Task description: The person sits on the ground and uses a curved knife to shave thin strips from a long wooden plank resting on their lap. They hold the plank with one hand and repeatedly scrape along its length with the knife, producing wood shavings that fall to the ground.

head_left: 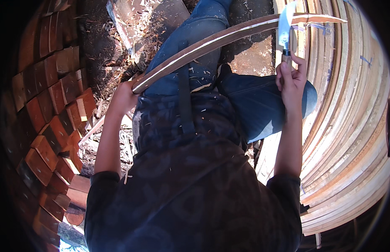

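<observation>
My left hand is closed round the near end of a long wooden strip, brown with a pale stripe along it. The strip runs over my thigh and up to the right, looking bent in this view. In my right hand is a knife with a broad shiny blade and a wooden handle, its blade pointing away from me. The blade lies across the strip near its far end; whether it touches the wood I cannot tell. Past the blade, the strip's tip shows pale wood.
Stacked reddish-brown wood blocks rise on the left. On the right lies a large stack of pale long strips. Wood shavings litter the ground ahead, beside a pale split piece of wood. My jeans-covered legs are bent beneath the strip.
</observation>
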Demonstrator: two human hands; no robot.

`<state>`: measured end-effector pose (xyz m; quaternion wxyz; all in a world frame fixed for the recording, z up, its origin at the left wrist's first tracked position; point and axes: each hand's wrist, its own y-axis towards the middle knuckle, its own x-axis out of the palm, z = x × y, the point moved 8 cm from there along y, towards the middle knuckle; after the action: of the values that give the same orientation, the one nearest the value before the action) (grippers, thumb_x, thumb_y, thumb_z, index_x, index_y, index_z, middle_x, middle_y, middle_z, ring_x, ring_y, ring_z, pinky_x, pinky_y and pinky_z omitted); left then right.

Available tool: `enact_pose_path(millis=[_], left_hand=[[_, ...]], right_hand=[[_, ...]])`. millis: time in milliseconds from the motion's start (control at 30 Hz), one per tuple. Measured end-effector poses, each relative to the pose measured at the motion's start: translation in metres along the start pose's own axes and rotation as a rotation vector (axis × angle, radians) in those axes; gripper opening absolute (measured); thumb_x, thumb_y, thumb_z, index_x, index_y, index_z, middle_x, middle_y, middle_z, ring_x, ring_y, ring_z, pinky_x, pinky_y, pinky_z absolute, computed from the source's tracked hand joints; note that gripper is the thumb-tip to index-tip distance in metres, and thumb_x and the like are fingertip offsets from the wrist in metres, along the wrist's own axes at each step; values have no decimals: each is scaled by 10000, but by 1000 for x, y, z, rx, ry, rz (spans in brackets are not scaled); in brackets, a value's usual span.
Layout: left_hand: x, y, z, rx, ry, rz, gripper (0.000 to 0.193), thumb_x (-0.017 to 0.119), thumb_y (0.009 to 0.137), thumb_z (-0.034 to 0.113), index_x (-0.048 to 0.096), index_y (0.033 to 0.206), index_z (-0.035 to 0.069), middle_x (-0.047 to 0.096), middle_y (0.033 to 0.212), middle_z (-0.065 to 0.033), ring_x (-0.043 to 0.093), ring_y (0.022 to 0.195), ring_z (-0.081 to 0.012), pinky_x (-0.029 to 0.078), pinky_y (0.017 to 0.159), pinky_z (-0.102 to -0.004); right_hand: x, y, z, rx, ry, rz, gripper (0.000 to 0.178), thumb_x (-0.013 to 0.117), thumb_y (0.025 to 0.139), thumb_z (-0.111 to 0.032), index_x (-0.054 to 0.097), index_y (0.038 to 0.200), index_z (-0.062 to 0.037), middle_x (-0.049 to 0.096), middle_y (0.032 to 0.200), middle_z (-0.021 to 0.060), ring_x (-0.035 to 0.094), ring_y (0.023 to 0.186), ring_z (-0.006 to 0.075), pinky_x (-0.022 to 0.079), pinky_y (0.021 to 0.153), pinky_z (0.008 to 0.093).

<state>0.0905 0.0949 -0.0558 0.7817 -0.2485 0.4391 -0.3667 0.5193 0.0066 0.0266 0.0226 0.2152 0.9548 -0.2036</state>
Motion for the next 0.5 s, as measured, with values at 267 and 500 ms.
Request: enact_pose_path(millis=[267, 500], left_hand=[[0, 2, -4, -29, -5, -27, 117, 608, 828, 22, 666, 925, -10, 644, 723, -172, 601, 659, -213, 459, 658, -360], [3, 2, -15, -47, 35, -3, 134, 624, 839, 45, 679, 954, 4, 651, 739, -188, 635, 680, -253, 470, 669, -370]], right_hand=[[32, -6, 1, 114, -166, -202, 363, 604, 946, -111, 465, 1279, -78, 537, 680, 4, 454, 546, 24, 316, 453, 173], [16, 6, -7, 70, -55, -72, 344, 608, 941, -97, 471, 1257, -93, 532, 691, -5, 450, 533, 42, 365, 509, 207]])
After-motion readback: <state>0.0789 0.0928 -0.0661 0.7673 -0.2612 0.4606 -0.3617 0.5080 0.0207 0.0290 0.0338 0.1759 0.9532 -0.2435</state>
